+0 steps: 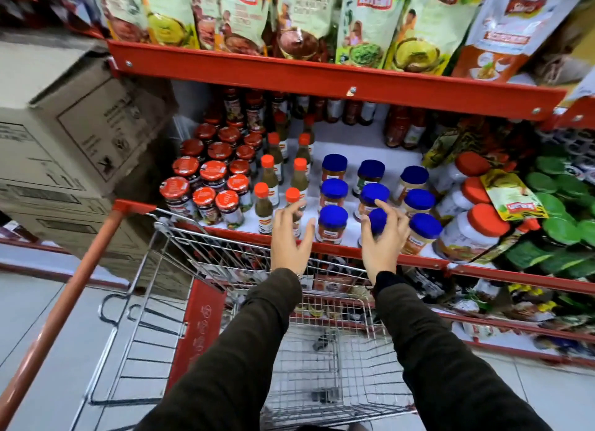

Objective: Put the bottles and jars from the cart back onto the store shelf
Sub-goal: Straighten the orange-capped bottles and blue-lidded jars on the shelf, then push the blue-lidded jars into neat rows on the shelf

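Far left we've got stacked brown cardboard boxes [64,134], then the wire cart with the red handle [322,350]. Our left hand [289,237] hovers, fingers spread wide and empty, by the orange-capped bottles; right hand [383,237] wraps a blue-lidded jar [375,221] at the red shelf's [418,260] near edge.

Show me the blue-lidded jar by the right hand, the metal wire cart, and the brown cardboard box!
blue-lidded glass jar [377,220], head view, on its blue lid.
metal wire shopping cart [325,366], head view, on its wire basket floor.
brown cardboard box [74,134], head view, on its printed side.
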`<state>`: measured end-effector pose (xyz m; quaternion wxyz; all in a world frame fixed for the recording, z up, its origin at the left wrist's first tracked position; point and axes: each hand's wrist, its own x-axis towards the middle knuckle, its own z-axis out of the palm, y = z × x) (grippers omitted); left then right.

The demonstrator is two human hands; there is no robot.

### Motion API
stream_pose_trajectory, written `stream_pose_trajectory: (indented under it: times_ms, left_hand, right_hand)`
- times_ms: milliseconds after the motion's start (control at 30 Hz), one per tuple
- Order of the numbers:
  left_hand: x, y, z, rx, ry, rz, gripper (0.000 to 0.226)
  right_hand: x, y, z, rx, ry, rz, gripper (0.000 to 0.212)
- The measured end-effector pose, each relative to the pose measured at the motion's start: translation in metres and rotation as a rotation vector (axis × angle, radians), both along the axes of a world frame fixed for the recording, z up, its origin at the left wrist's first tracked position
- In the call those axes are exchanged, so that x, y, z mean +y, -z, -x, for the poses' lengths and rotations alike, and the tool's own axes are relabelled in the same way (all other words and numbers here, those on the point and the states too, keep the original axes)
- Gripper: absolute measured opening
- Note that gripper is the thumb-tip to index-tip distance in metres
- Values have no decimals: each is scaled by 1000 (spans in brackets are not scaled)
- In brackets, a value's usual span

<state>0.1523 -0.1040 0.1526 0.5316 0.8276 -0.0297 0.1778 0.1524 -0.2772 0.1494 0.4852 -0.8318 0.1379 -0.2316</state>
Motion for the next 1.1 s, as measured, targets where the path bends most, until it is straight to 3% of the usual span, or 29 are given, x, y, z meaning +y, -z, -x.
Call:
stream_pose_trajectory:
  times_ms: [100,167,233,367,433,500,633,733,867,933,1033,1100]
  left_hand:
    - [-40,2,3,54,128,37,22]
    - [-68,0,6,179,242,86,29]
    - [-93,1,7,385,323,179,45]
    - [-129,14,2,700,360,485,101]
    - [-137,30,-4,730,400,522,104]
    - [-139,44,-6,749,417,517,100]
    - [-138,26,-5,694,407,522,82]
    - [-138,16,-9,674,387,530,67]
    - [-133,21,-18,704,370,533,80]
    - [-131,18,-18,713,370,529,81]
    - [-130,18,-19,706,362,533,77]
    - [-130,17,-16,713,373,533,80]
  right_hand:
    - [-26,4,-1,94,-17,-64,40]
    - [-40,5,-3,161,-98,-182,46]
    - [-48,5,-5,223,-171,-342,53]
    - [-62,13,-16,371,-281,-559,76]
    - [-72,25,-20,402,-342,-618,93]
    - [-80,31,-18,409,-396,-634,97]
    - [-79,13,-2,381,-423,-629,56]
    - [-79,11,6,377,-425,-605,51]
    - [-77,10,15,402,-417,-595,27]
    - [-78,14,17,414,-407,-585,36]
    - [-80,17,18,426,-440,-562,72]
    - [-81,17,17,443,-457,-556,82]
